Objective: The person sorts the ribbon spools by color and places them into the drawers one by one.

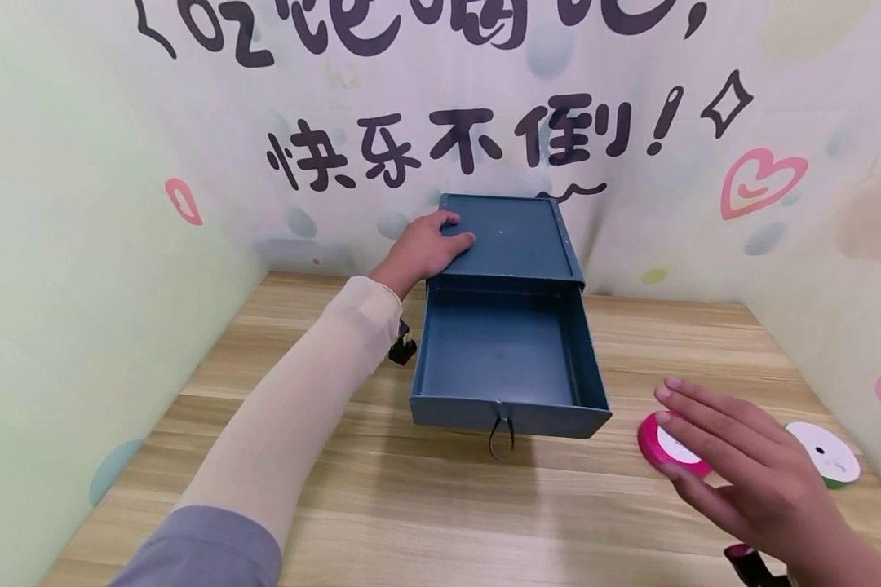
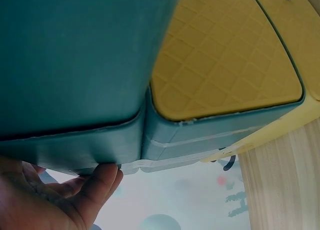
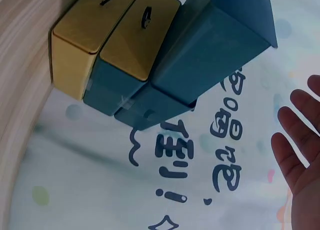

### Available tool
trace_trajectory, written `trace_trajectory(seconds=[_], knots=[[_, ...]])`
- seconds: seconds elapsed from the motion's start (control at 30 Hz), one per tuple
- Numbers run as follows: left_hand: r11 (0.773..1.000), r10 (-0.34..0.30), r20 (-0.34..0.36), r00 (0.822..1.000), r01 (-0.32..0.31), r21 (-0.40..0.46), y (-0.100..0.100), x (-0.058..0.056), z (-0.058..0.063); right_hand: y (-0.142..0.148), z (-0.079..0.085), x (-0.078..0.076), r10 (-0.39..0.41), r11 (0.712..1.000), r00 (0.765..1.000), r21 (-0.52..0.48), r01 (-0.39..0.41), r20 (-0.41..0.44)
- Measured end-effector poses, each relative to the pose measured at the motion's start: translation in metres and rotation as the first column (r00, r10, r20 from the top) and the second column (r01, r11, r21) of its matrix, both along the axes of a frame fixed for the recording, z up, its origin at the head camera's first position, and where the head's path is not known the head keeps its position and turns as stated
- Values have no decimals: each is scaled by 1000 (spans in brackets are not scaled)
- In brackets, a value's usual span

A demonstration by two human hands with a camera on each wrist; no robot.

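Note:
A blue drawer cabinet stands against the back wall, with its top drawer pulled out. The drawer's floor is bare, and a dark loop hangs from its front. My left hand grips the cabinet's upper left edge near the back, thumb lying on the top. From the left wrist view, fingertips touch the cabinet's side, beside a yellow drawer front with a diamond pattern. My right hand hovers with fingers extended, holding nothing. It overlaps a pink ribbon spool in the head view.
A white-faced spool with a green edge lies farther right on the wooden table. Behind the cabinet hangs a printed cloth wall with dark lettering. Another yellow drawer shows at the cabinet's bottom in the right wrist view.

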State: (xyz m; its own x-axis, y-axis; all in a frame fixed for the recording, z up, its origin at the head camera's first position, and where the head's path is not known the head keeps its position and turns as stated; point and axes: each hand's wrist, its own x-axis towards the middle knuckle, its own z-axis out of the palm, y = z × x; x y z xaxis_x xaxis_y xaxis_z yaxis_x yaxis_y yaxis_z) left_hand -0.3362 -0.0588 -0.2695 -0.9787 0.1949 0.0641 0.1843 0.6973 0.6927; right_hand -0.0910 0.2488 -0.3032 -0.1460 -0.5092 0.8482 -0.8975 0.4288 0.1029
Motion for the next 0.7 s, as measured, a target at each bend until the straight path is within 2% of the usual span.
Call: trace_trajectory(seconds=[0.13,0.33,0.5,0.7], knots=[[1000,-1,0,1000,1,-2,0,0,0,9,-2,-4,-30,999,1000,-29,30,-3],[1000,2,2,1000,-2,-5,-1,1,0,26,-6,-21,-49,993,999,-111,46,-22],[1000,-9,-3,1000,9,-6,-1,4,1,45,-13,-31,-109,987,994,-121,109,7],[1000,-11,-5,1000,11,-3,1,6,4,78,-26,-44,-224,970,973,-90,228,55]])
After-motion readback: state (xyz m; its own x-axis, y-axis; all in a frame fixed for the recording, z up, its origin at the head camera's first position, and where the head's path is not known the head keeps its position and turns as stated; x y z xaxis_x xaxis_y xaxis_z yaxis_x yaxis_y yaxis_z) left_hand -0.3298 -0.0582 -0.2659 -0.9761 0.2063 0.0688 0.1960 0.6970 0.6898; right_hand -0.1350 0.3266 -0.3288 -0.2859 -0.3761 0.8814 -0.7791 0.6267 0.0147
